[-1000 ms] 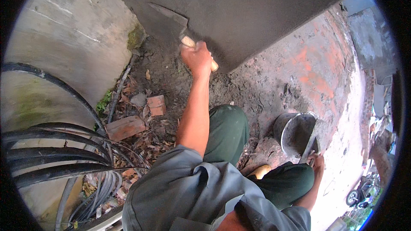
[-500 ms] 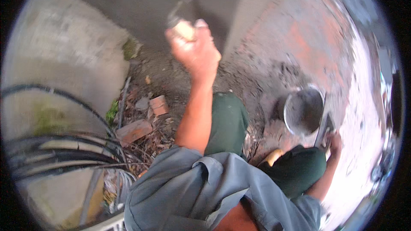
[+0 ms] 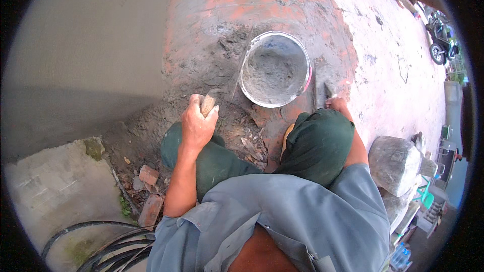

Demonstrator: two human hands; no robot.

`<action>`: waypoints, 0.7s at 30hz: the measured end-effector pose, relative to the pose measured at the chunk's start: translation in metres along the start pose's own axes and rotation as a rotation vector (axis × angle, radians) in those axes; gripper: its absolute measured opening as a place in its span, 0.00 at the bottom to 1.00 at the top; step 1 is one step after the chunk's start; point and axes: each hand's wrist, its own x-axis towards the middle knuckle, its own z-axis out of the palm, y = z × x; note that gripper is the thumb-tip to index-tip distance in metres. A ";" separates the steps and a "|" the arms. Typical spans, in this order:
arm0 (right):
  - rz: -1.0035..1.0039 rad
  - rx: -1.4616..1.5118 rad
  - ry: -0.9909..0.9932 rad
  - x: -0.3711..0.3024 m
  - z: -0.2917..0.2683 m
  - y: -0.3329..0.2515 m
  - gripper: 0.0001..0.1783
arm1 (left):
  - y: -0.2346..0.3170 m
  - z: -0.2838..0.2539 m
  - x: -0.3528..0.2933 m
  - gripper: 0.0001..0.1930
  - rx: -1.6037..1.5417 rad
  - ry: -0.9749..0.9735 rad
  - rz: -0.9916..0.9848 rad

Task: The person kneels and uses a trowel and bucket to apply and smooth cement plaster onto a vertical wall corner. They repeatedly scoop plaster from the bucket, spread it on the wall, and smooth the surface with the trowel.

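Observation:
My left hand (image 3: 198, 123) is closed around the wooden handle (image 3: 207, 104) of a trowel, left of the bucket. Its thin metal blade (image 3: 243, 63) appears nearly edge-on along the bucket's left side. A round white bucket (image 3: 273, 105) stands in front of my knees, holding grey wet mortar (image 3: 272, 73). To the bucket's right, my right hand (image 3: 339, 104) grips a flat grey plastering tool (image 3: 320, 89) held upright; its handle is mostly hidden by my fingers and knee.
Smooth grey plaster covers the wall (image 3: 96, 35) at left. Mortar-smeared reddish floor (image 3: 282, 0) lies beyond the bucket. Broken bricks (image 3: 149, 211) and black cables (image 3: 118, 247) are at lower left. A pale stone block (image 3: 396, 165) stands at right, with a motorcycle (image 3: 439, 40) farther off.
My view has swung right, putting the bucket near the middle. My left hand has come down from the wall with the trowel to beside the bucket. My right hand still grips its tool.

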 end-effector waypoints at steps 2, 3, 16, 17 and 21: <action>-0.085 -0.412 -0.022 0.012 0.028 0.010 0.18 | 0.003 0.001 0.007 0.15 0.054 -0.096 0.033; -0.011 -0.469 -0.060 0.018 0.034 0.007 0.24 | 0.005 0.001 0.011 0.15 0.094 -0.107 0.079; -0.401 0.736 -0.263 -0.009 0.076 -0.234 0.31 | 0.047 -0.005 0.070 0.16 0.827 -0.458 0.039; -0.485 0.702 -0.266 -0.014 0.077 -0.249 0.29 | 0.045 -0.004 0.075 0.16 0.853 -0.456 0.041; -0.762 0.394 -0.276 -0.041 0.097 -0.312 0.26 | 0.016 0.000 0.091 0.16 0.981 -0.449 -0.025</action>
